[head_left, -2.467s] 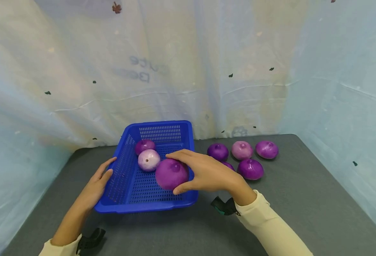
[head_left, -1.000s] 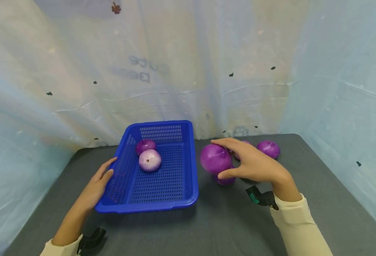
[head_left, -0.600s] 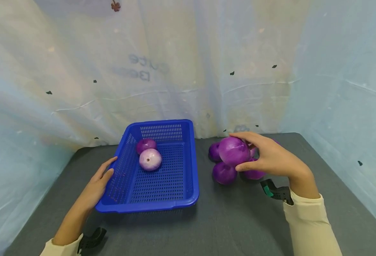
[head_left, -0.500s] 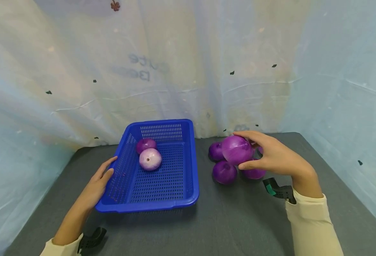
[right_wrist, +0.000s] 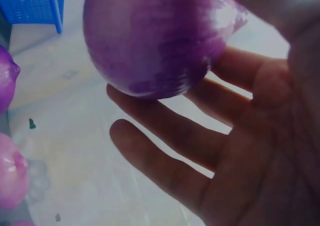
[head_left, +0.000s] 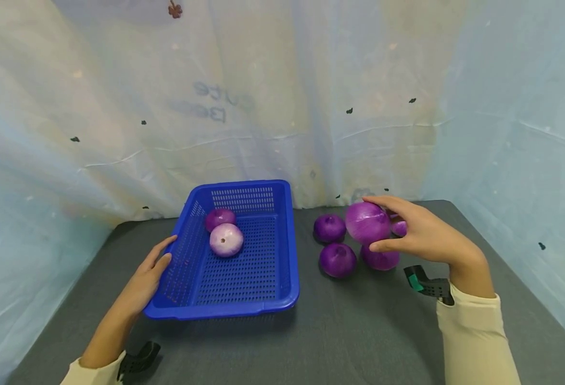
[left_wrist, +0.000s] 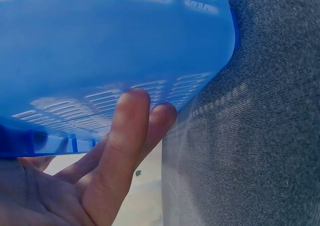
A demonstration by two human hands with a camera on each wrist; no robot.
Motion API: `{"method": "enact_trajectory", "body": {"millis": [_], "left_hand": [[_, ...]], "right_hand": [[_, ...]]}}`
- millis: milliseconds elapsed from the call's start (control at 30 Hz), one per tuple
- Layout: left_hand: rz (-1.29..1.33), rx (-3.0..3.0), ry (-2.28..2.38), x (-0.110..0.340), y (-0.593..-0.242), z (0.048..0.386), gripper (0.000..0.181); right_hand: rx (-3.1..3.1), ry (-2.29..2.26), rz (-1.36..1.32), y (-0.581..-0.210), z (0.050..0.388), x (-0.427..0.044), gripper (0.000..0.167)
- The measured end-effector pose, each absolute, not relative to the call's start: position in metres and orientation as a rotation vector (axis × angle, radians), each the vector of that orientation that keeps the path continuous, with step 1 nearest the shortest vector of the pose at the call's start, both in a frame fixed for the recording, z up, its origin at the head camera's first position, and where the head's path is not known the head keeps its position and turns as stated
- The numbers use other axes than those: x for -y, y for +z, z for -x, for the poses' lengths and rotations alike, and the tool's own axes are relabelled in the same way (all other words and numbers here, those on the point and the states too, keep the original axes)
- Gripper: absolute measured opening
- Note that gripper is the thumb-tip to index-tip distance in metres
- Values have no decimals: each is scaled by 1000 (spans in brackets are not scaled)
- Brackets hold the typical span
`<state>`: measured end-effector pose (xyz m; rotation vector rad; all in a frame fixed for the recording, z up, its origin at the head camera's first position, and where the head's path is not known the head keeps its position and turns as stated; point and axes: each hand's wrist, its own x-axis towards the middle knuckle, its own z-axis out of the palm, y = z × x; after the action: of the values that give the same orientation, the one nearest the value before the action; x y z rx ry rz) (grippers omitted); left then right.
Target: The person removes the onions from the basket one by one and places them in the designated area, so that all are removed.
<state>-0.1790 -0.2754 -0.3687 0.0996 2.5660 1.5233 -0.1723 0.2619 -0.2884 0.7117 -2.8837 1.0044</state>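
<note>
My right hand [head_left: 419, 231] pinches a purple onion [head_left: 367, 222] between thumb and fingers, raised above the other onions at the right. In the right wrist view this onion [right_wrist: 155, 36] hangs between thumb and fingers, two of them stretched out below it. My left hand [head_left: 144, 278] rests its extended fingers on the left side of the blue basket [head_left: 219, 311]; the left wrist view shows the fingers [left_wrist: 131, 118] against the basket's outer wall [left_wrist: 125, 46]. Inside the basket lie a purple onion [head_left: 218, 218] and a pale onion [head_left: 226, 240], touching.
Purple onions stand on the grey table [head_left: 330, 342] right of the basket: one at the back [head_left: 329, 228], one in front [head_left: 338, 260], another [head_left: 380, 258] below the held one. A pink onion [right_wrist: 12, 171] shows in the right wrist view. A plastic sheet [head_left: 272, 96] hangs behind.
My right hand has carried its onion from over the basket to the right, above the loose onions. The left hand has stayed at the basket's side.
</note>
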Motion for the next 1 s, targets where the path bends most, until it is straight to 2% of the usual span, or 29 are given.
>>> {"method": "enact_trajectory", "body": {"millis": [300, 700, 1000], "left_hand": [[-97, -2570, 1519, 275, -373, 178, 60], [-67, -2583, 1510, 274, -375, 178, 60], [-80, -2600, 1492, 275, -372, 177, 59]], "right_hand": [[2869, 1027, -635, -297, 175, -278, 83], [2998, 1169, -524, -339, 199, -314, 84], [3057, 1210, -449, -359, 204, -341, 83]]}}
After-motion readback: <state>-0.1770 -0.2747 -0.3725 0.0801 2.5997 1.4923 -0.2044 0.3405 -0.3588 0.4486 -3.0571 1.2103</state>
